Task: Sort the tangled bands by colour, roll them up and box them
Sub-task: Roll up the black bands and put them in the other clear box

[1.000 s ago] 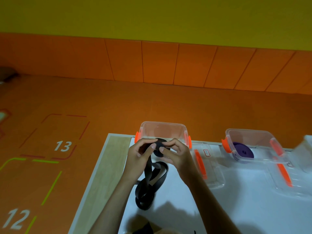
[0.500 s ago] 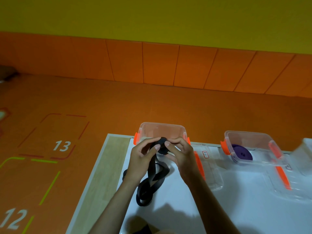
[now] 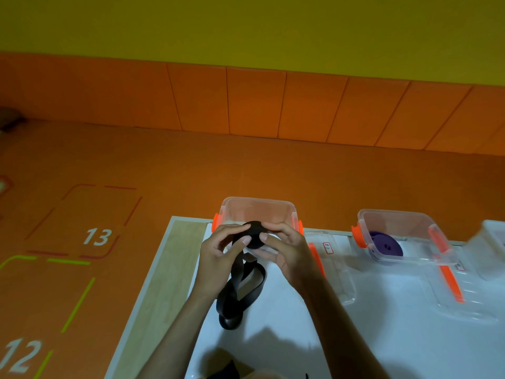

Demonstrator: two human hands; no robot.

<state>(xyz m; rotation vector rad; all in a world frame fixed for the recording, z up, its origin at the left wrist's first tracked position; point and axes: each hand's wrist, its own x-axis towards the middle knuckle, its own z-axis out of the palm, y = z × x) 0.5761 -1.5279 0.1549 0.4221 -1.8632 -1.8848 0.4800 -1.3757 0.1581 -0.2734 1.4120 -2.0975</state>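
Orange matted floor (image 3: 246, 165) with painted numerals 13 and 12, under a yellow wall (image 3: 246, 28), beyond a white tabletop (image 3: 369, 346). At the tabletop's far edge, a clear rectangular plastic box with orange latches (image 3: 259, 209). Just in front of that box, raised off the tabletop: a half-wound flat black band (image 3: 255, 236), its coil pinched from both sides. Left hand (image 3: 216, 255) at the box's near left, thumb and fingertips curled onto the coil's left edge; right hand (image 3: 289, 253) at the box's near right, thumb and fingers closed on the coil's right edge. Below the coil, nearer than the box, the unwound black tail (image 3: 240, 294) hanging in loose loops and ending on the tabletop. Just right of the box, a flat clear lid with an orange clip (image 3: 336, 272); farther right, a second clear latched box (image 3: 396, 222) containing a rolled purple band (image 3: 385, 246), with another clear lid (image 3: 464, 302) before it. Dark material (image 3: 224, 370), cut off by the frame, well nearer than the box.
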